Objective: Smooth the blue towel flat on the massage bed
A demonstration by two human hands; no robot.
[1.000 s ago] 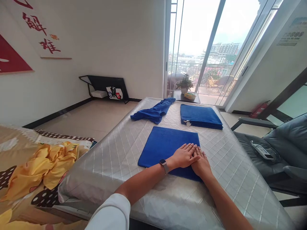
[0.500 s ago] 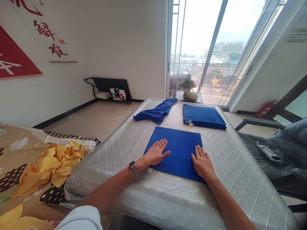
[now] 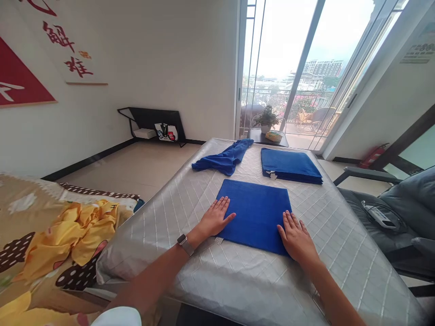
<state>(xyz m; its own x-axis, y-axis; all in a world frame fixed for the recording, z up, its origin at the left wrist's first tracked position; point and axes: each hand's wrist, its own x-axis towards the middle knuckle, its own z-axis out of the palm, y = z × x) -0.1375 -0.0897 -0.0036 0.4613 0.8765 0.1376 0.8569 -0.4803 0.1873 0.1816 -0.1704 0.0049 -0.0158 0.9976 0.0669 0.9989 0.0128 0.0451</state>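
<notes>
Left hand (image 3: 214, 219) and right hand (image 3: 297, 237) lie flat, fingers spread, on one folded blue towel (image 3: 255, 213); beyond it, one towel stack (image 3: 290, 165), one crumpled towel (image 3: 222, 158).

Both hands lie flat, palms down, fingers extended: left (image 3: 215, 219), right (image 3: 297, 237).

Flat towel (image 3: 255, 213): solid royal blue.
Towel stack (image 3: 290, 164): same blue.
Crumpled towel (image 3: 222, 159): blue.
Mattress cover (image 3: 163, 217): silver-grey, quilted diamond grid.
Blanket (image 3: 30, 217): tan, brown patches with white dots.
Bunched cloth (image 3: 78, 231): yellow.
Wall banner (image 3: 16, 86): red, white strokes.
</notes>
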